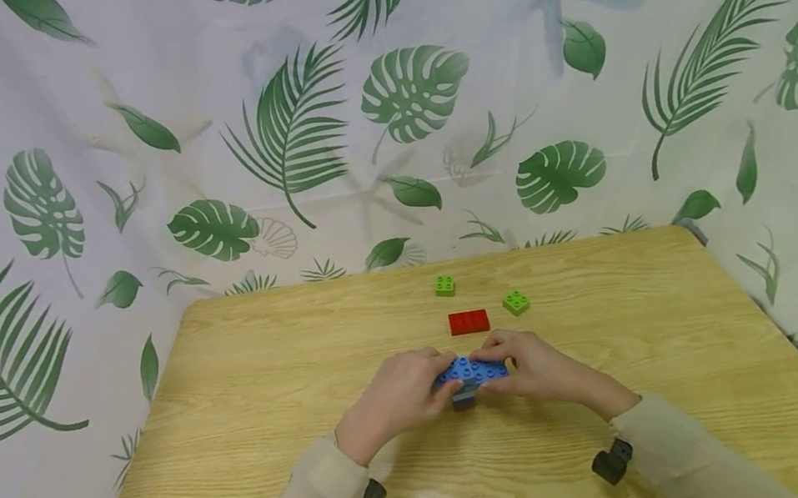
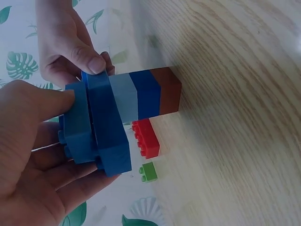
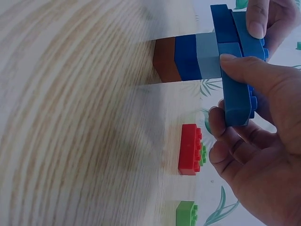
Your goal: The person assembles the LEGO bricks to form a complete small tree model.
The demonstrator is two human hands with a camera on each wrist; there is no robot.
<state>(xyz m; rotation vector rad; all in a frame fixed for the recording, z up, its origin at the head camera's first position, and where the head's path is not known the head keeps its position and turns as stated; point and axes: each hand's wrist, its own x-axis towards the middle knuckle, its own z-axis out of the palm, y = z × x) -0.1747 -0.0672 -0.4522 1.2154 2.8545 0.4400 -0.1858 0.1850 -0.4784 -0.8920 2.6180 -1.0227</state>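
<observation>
Both hands hold one block build upright at the table's middle. Its column has a brown block [image 2: 170,91] at the bottom, then a dark blue block [image 2: 148,94] and a light grey-blue block [image 2: 124,96]. Across the top lie long blue blocks [image 3: 235,101], with another blue block [image 2: 79,125] on them toward the left hand. My left hand [image 1: 404,393] pinches that upper block and the left end, thumb on the near side. The right hand [image 1: 542,369] grips the right end between thumb and fingers. In the wrist views the upper block looks slightly tilted, with a thin gap beneath.
Behind the build lies a red block [image 1: 468,322] on the wooden table [image 1: 271,367]. Farther back are two small green blocks, one [image 1: 444,286] near the back edge and the other [image 1: 515,303] to the right. A leaf-patterned curtain [image 1: 485,212] surrounds the table's back and sides.
</observation>
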